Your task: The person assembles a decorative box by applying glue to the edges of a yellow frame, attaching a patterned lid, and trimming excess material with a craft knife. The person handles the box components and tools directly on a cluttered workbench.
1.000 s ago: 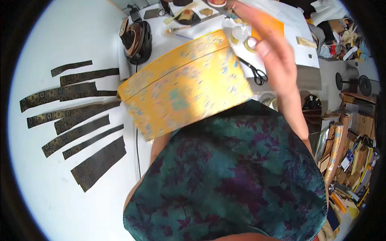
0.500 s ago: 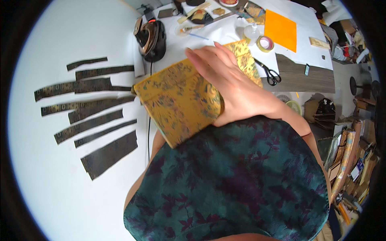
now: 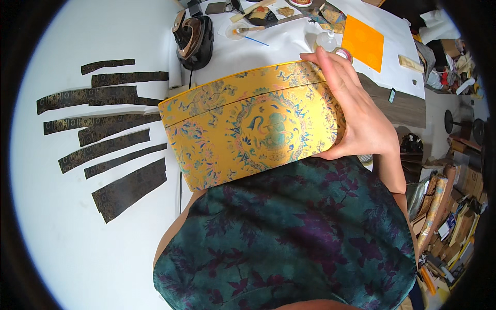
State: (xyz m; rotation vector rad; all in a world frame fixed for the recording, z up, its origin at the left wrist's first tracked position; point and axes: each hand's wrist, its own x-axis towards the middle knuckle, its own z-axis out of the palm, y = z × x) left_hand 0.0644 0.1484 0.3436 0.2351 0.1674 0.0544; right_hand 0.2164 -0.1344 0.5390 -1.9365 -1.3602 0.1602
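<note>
A box covered in yellow brocade [image 3: 268, 121] is held up in front of my body, its patterned face with a round figured motif toward me. One seam line runs along the face below its upper edge. My right hand [image 3: 356, 111] grips the box's right end, fingers over the upper edge and thumb at the lower edge. My left forearm [image 3: 178, 222] rises at the lower left and passes behind the box. The left hand itself is hidden there.
Dark patterned fabric strips [image 3: 129, 181] lie on the white surface at left. A black iron [image 3: 195, 41] stands at the back, with a brush [image 3: 248, 30] and a clear bottle [image 3: 325, 40] beyond the box. An orange sheet [image 3: 363, 42] lies at the back right. Rolls and scraps [image 3: 431, 212] crowd the right.
My right hand has slid from across the box's face to its right end. The box has turned, so its broad face now shows fully toward me. The left hand stays hidden.
</note>
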